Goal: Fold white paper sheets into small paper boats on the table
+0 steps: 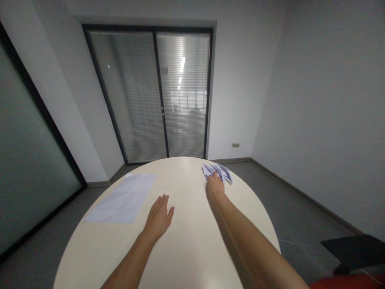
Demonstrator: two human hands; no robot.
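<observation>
My left hand (159,216) lies flat and open on the round cream table (186,257), fingers together, holding nothing. My right arm stretches across the table, and my right hand (215,184) rests on a small pile of folded white-and-blue paper pieces (219,172) near the far right edge. Its fingers press onto or grip the pile; I cannot tell which. A large white sheet of paper (123,199) lies flat on the table's left side, a short way left of my left hand.
Beyond the table stands a glass sliding door with blinds (156,96). A frosted glass wall (27,160) runs along the left. Grey floor surrounds the table. A dark object (355,249), perhaps a chair, shows at the lower right.
</observation>
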